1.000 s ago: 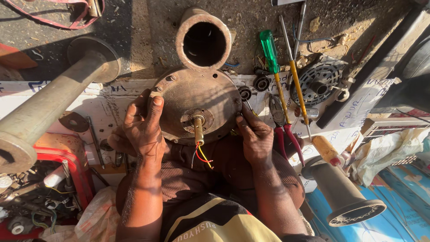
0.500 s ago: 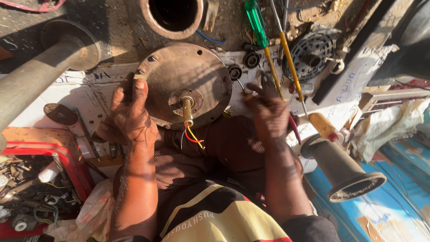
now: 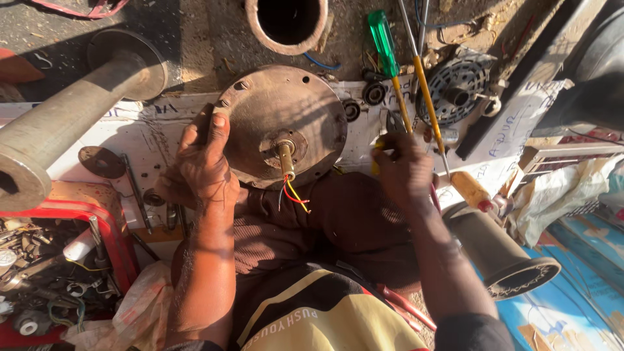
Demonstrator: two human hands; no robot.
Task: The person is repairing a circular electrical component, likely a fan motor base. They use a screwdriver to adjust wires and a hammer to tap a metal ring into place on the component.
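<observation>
A round rusty motor cover (image 3: 273, 120) rests tilted on my lap, with a brass shaft (image 3: 285, 158) sticking out of its centre and red and yellow wires (image 3: 294, 195) hanging below. My left hand (image 3: 205, 166) grips the cover's left rim, thumb on its face. My right hand (image 3: 403, 169) is off the cover, to its right, with its fingers curled around a small yellow tool (image 3: 376, 159) that is mostly hidden. A green-handled screwdriver (image 3: 383, 36) lies just beyond that hand, its shaft running down to the knuckles.
A long screwdriver with a wooden handle (image 3: 469, 188) lies right of my hand. A grey pipe with flanges (image 3: 71, 117) is on the left, a red tray of parts (image 3: 58, 260) lower left, a clay-coloured pipe mouth (image 3: 286, 23) at the top, a black cone (image 3: 500, 253) right.
My right hand left the cover's right edge and moved right to the tools, closing on the yellow one. My left hand kept its hold on the rim.
</observation>
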